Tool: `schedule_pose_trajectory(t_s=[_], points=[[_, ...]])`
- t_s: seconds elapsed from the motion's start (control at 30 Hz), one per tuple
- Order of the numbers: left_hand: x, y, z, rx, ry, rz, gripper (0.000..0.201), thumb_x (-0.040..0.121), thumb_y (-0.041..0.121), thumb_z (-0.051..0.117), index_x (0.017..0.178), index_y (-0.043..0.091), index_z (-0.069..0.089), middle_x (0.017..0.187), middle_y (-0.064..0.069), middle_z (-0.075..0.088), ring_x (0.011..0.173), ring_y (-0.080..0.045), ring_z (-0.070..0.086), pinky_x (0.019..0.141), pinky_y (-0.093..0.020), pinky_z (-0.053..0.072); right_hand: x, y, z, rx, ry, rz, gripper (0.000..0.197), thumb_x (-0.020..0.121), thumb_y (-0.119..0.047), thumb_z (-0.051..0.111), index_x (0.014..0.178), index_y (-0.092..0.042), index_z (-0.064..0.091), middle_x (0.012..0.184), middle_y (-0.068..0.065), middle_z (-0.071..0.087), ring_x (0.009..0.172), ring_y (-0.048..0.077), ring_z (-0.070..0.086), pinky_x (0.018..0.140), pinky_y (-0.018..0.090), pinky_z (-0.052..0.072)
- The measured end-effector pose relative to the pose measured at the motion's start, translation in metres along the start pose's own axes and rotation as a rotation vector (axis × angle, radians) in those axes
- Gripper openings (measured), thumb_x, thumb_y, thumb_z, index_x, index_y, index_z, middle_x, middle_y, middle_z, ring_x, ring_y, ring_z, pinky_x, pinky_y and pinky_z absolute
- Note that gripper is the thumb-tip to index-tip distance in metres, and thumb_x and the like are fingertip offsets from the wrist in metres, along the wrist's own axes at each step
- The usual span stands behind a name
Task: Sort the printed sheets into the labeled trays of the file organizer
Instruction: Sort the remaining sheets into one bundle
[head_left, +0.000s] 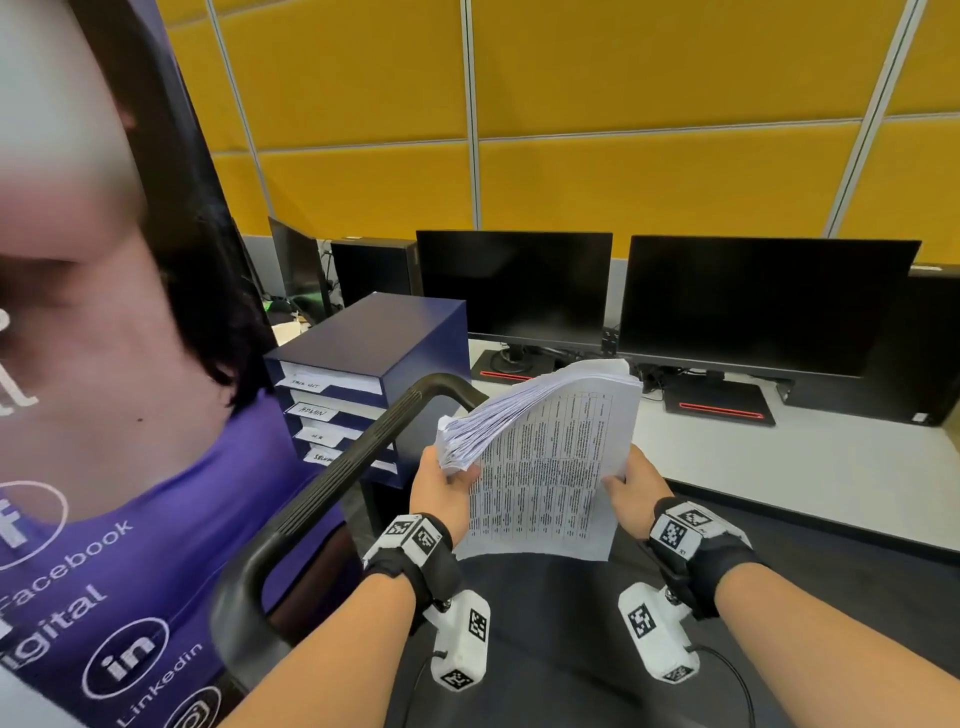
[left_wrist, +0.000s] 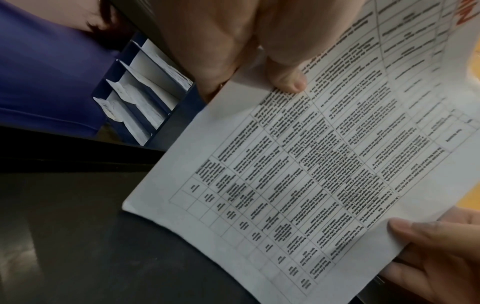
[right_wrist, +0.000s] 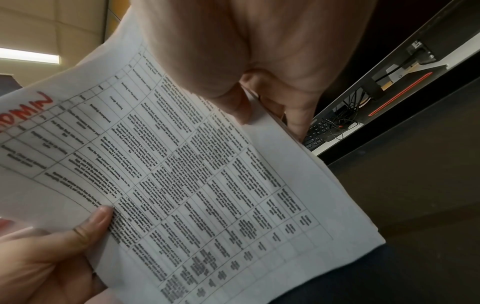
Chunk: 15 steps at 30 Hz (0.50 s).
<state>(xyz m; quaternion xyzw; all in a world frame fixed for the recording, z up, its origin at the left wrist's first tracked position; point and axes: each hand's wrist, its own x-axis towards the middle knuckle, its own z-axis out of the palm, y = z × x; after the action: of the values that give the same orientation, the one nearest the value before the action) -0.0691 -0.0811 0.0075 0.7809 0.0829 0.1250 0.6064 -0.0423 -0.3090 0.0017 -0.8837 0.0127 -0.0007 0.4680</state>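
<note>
Two hands (head_left: 540, 491) hold the stack of printed sheets (head_left: 545, 457) above the lap.
Top sheet (right_wrist: 182, 174), pinched at both edges, reads ADMIN in red; next, carry it left to the file organizer (head_left: 374, 384), ADMIN tray (head_left: 332, 410).

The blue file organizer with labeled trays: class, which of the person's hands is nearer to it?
Left. The left hand grips the sheet stack's left edge, just right of the file organizer. The right hand holds the stack's right edge, farther away.
</note>
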Motion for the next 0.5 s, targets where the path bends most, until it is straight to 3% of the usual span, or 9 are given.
schedule_pose_trajectory(t_s=[0.13,0.4,0.5], points=[[0.003,0.017,-0.010,0.056,-0.002,-0.006,0.023,0.091,0.010,0.058,0.111,0.014,0.048,0.098,-0.002,0.059,0.093,-0.020,0.056,0.080,-0.029,0.041,0.001,-0.010,-0.004,-0.023,0.004,-0.033,0.038,0.090,0.001,0.040,0.125,-0.012,0.047,0.118,0.004,0.057,0.110,0.019,0.053,0.094,0.030,0.042],[0.024,0.069,-0.055,0.152,0.031,-0.007,0.032,0.090,0.015,0.060,0.119,0.011,0.045,0.108,-0.010,0.062,0.097,-0.028,0.061,0.087,-0.042,0.052,0.013,-0.077,-0.012,-0.080,-0.041,-0.103,0.041,0.089,-0.003,0.042,0.127,-0.017,0.046,0.121,0.002,0.058,0.114,0.023,0.055,0.094,0.033,0.044],[0.032,0.088,-0.082,0.195,0.067,0.010,0.031,0.091,0.014,0.058,0.117,0.008,0.043,0.110,-0.013,0.061,0.098,-0.029,0.060,0.084,-0.042,0.052,0.015,-0.112,-0.011,-0.114,-0.064,-0.167,0.040,0.089,-0.004,0.044,0.128,-0.014,0.048,0.125,0.004,0.057,0.116,0.023,0.053,0.097,0.035,0.043]])
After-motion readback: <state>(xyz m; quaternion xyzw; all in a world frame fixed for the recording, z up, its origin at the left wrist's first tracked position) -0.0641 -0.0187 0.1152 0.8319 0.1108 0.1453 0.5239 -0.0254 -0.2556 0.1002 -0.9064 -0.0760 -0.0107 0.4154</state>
